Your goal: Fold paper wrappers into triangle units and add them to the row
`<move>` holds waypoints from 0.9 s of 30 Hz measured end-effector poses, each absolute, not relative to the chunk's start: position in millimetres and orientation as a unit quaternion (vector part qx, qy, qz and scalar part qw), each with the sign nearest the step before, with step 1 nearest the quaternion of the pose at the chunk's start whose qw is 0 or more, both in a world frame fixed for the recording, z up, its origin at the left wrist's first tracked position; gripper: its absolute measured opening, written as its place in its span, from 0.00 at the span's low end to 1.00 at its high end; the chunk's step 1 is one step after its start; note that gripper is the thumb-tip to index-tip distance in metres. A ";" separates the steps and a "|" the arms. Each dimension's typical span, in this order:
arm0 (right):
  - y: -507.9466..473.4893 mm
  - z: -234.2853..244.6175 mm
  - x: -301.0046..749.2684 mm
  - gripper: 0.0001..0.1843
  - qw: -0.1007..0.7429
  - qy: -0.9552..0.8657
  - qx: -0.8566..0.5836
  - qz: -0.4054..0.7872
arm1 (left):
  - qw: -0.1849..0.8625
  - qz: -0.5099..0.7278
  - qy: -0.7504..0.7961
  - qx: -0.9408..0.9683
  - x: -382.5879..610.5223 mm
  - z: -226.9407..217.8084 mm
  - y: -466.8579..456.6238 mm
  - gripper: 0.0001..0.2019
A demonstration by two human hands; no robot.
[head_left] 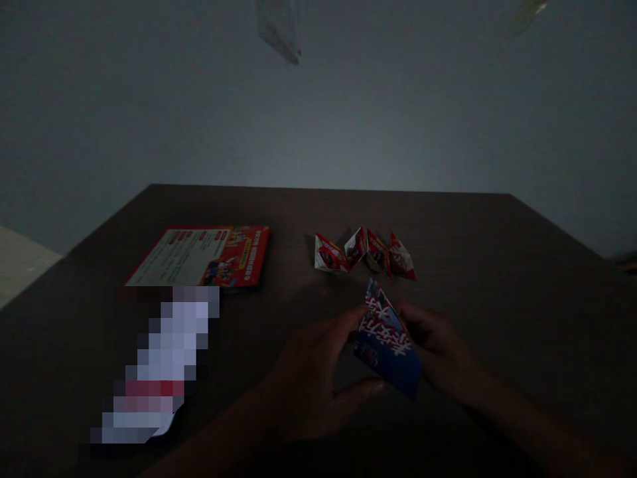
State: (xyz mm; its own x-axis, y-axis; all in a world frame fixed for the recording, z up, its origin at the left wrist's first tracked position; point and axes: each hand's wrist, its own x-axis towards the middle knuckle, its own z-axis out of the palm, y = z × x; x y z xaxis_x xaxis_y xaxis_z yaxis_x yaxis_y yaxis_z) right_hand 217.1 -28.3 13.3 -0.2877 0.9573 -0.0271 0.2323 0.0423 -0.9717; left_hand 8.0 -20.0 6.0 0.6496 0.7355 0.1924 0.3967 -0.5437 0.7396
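Note:
A blue printed paper (385, 345) with red and white lettering is held upright, partly folded, over the dark table (497, 265). My left hand (308, 378) pinches its left edge with fingers on top and thumb below. On the other side, my right hand (438, 345) grips the paper's right edge. Just beyond the hands lies a row of several small folded red and white paper pieces (364, 253).
A red and white printed leaflet (202, 255) lies flat at the left of the table. A blurred-out white and red patch (159, 365) sits near the front left. A plain wall rises behind the table's far edge. The room is dim.

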 end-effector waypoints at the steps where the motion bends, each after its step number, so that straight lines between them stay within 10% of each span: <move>1: -27.8 13.1 216.7 0.11 0.361 -0.627 -0.478 0.498 | 0.335 0.250 0.337 0.843 7.6 6.9 -20.5 0.37; 13: -29.3 15.4 211.2 0.04 0.236 -0.758 -0.556 0.245 | 0.336 0.276 0.298 0.850 8.8 14.6 -19.1 0.34; 27: -26.2 15.2 216.0 0.10 0.220 -0.745 -0.549 0.310 | 0.331 0.264 0.451 0.786 7.1 1.4 -9.4 0.12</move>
